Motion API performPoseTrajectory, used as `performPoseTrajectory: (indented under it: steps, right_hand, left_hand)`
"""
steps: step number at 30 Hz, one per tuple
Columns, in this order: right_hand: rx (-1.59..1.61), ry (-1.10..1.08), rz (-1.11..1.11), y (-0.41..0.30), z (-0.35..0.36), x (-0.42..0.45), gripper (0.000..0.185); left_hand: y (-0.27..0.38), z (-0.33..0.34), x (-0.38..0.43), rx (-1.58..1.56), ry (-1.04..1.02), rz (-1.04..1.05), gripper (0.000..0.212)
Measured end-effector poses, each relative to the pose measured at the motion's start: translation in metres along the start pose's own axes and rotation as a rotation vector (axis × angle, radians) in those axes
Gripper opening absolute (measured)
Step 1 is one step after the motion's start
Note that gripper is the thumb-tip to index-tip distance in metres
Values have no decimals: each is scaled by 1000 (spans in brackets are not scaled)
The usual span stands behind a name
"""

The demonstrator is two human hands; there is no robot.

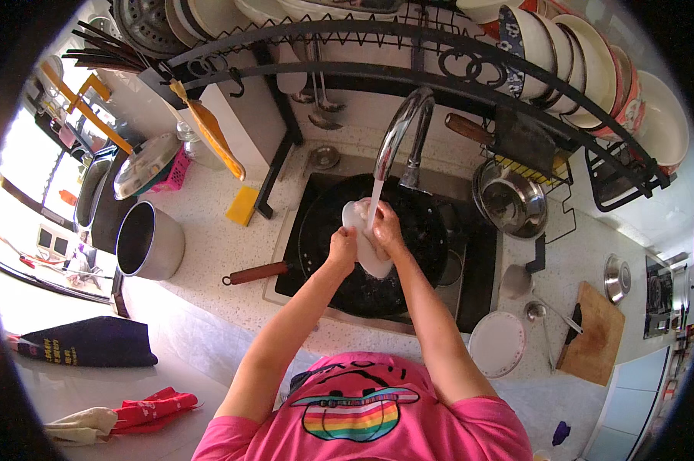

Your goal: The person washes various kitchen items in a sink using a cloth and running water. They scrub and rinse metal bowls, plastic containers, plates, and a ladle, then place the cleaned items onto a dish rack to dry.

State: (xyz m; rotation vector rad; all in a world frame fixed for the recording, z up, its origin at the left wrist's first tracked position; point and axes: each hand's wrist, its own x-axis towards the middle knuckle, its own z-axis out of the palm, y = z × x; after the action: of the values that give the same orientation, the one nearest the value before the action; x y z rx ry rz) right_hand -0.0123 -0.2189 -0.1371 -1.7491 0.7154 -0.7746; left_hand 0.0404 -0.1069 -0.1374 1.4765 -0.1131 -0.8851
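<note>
A white dish (375, 264), tilted on edge, is held under a stream of water (374, 201) from the chrome faucet (386, 138). My left hand (343, 249) grips its left rim. At its right side, my right hand (386, 230) has curled fingers against the dish in the running water; whether a cloth or sponge is under them cannot be made out. Below both hands, a large black wok (324, 236) sits in the dark sink (478, 282), its wooden handle (259, 273) reaching left over the counter.
A dish rack (347, 72) with stacked bowls (531, 57) arches above the faucet. Left are a yellow sponge (242, 206) and a metal pot (165, 242). To the right stand metal basins (514, 201), a white plate (496, 344), a ladle (536, 311) and a wooden cutting board (593, 334) with a knife (574, 322).
</note>
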Motion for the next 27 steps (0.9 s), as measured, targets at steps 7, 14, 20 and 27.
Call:
performPoseTrajectory:
  steps: [7, 14, 20, 27]
  right_hand:
    - [98, -26, 341, 131, -30, 18, 32]
    - [-624, -312, 481, 75, -64, -45, 28]
    - [-756, 151, 59, -25, -118, -7, 40]
    - [-1195, -158, -39, -32, -121, 42, 16]
  left_hand:
    - [4, 38, 11, 486, 148, 307, 19]
    - [47, 67, 0, 613, 320, 207, 22]
    - [62, 69, 16, 691, 309, 187, 21]
    - [65, 74, 9, 552, 255, 71, 24]
